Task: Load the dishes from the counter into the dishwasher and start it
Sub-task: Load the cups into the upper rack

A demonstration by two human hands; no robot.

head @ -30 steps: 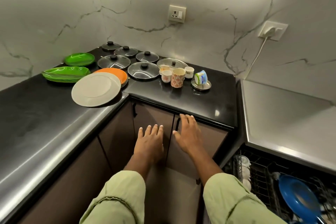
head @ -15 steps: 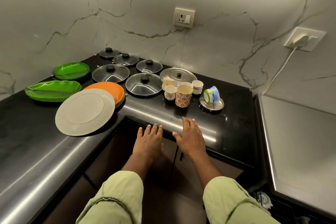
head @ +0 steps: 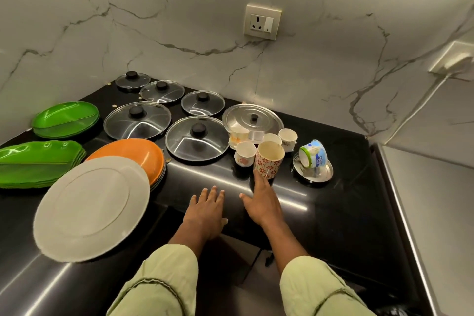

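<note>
Standing on the glossy black counter, the cylindrical flower-patterned mug sits beside small white cups, in front of a round steel lid. The right hand has straight fingers, tips at the mug's base. The left hand is flat at the counter's edge, fingers straight and slightly spread. A matte grey round plate overlaps orange plates.

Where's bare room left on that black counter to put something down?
Bare: the black counter right of the small steel plate, and the front strip before the floral mug. Crowded: glass lids, cups and plates at back and left.
</note>
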